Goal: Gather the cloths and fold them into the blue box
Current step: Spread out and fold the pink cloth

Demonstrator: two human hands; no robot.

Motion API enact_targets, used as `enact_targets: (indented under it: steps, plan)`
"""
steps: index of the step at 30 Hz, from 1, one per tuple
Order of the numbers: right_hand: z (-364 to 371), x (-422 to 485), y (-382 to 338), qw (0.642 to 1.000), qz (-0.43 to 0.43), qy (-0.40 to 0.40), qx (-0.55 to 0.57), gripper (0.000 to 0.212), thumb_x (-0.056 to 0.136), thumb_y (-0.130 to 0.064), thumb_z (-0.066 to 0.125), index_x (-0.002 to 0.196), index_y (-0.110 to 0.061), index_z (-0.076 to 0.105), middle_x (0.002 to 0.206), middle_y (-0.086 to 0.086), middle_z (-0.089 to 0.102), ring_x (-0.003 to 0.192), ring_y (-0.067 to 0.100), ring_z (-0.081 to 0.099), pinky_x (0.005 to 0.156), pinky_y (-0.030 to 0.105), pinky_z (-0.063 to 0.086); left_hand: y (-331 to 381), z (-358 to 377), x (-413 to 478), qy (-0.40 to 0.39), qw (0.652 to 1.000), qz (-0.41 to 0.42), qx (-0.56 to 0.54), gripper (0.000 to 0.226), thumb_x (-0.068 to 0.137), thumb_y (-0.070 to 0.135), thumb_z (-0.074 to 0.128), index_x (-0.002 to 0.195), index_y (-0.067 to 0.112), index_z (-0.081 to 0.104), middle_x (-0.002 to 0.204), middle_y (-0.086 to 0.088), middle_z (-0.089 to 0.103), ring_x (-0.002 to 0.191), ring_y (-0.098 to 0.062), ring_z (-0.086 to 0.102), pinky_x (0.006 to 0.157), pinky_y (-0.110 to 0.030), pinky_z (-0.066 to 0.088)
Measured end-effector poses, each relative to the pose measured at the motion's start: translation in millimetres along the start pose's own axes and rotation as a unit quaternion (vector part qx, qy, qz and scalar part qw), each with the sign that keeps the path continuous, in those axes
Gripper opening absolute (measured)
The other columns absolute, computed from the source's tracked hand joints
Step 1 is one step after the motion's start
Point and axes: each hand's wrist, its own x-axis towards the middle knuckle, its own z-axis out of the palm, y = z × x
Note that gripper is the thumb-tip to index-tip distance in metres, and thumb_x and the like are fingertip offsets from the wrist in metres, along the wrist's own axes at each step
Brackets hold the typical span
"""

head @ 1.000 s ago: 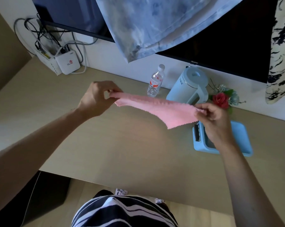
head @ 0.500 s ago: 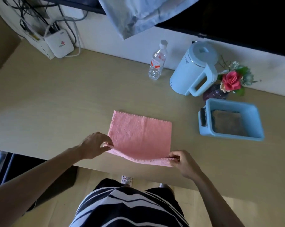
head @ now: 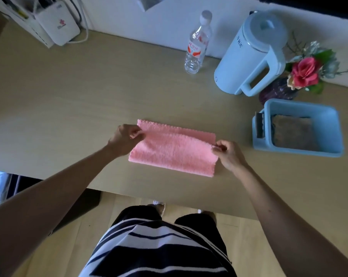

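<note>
A pink cloth [head: 173,149] lies on the wooden table [head: 89,100], doubled over into a wide band. My left hand [head: 124,138] pinches the upper layer's left corner near the far edge. My right hand [head: 228,152] pinches the upper layer's right corner. The blue box [head: 326,120] stands to the right of the cloth, a hand's width from my right hand. A brown folded cloth [head: 292,131] lies inside it.
A clear water bottle [head: 197,45], a pale blue kettle [head: 251,54] and a dark vase with a red rose [head: 302,72] stand along the back wall. A white router [head: 57,27] with cables sits at the back left. The table's near edge runs just below the cloth.
The cloth went from held in the air to spread flat on the table. Both hands then carried its near edge away from me over the far half.
</note>
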Motion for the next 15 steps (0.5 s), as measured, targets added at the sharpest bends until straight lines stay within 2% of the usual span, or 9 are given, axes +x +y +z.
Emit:
enact_targets:
  steps: [4,6,9,12,15]
  plan:
    - [0.2,14.1,-6.8,1.000,0.002,0.021,-0.007,0.030,0.089,-0.010,0.064,0.064,-0.017,0.050,0.057,-0.010,0.043,0.056,0.010,0.036,0.051,0.024,0.027,0.0,2.5,15.8,0.013,1.000,-0.011,-0.014,0.032,0.093,0.023,0.068,0.068,0.004,0.059,0.062,-0.004,0.062,0.058,-0.009,0.057,0.054,-0.021,0.039]
    - [0.2,20.2,-8.4,0.999,0.005,0.031,-0.011,0.029,0.090,-0.009,0.062,0.064,-0.015,0.050,0.057,-0.009,0.042,0.055,0.009,0.034,0.049,0.021,0.026,-0.9,1.7,20.7,0.014,1.000,-0.016,-0.013,0.034,0.094,0.022,0.067,0.069,0.001,0.058,0.063,-0.009,0.062,0.057,-0.012,0.055,0.053,-0.023,0.037]
    - [-1.2,30.7,-11.8,0.999,0.002,0.042,-0.007,0.016,0.089,-0.008,0.061,0.074,-0.004,0.060,0.061,-0.006,0.046,0.055,0.009,0.036,0.051,0.023,0.029,-7.6,-0.2,28.3,0.021,0.999,-0.020,-0.012,0.037,0.094,0.023,0.066,0.069,-0.003,0.056,0.060,-0.017,0.057,0.056,-0.023,0.049,0.054,-0.029,0.034]
    - [-0.9,39.1,-15.2,0.999,0.002,0.043,-0.004,0.018,0.090,-0.007,0.061,0.074,-0.016,0.061,0.060,-0.011,0.048,0.055,0.006,0.039,0.048,0.014,0.030,-11.8,-0.7,34.8,0.031,0.999,-0.038,-0.010,0.036,0.093,0.022,0.066,0.071,-0.004,0.054,0.059,-0.012,0.049,0.056,-0.022,0.044,0.053,-0.029,0.030]
    - [3.0,48.1,-15.8,0.998,0.010,0.054,-0.011,0.014,0.089,-0.007,0.059,0.081,-0.018,0.063,0.067,-0.010,0.055,0.062,0.010,0.047,0.054,0.015,0.037,-11.5,2.9,39.1,0.030,0.998,-0.055,0.011,0.033,0.093,0.022,0.064,0.076,-0.006,0.059,0.065,-0.023,0.056,0.058,-0.022,0.046,0.050,-0.027,0.027]
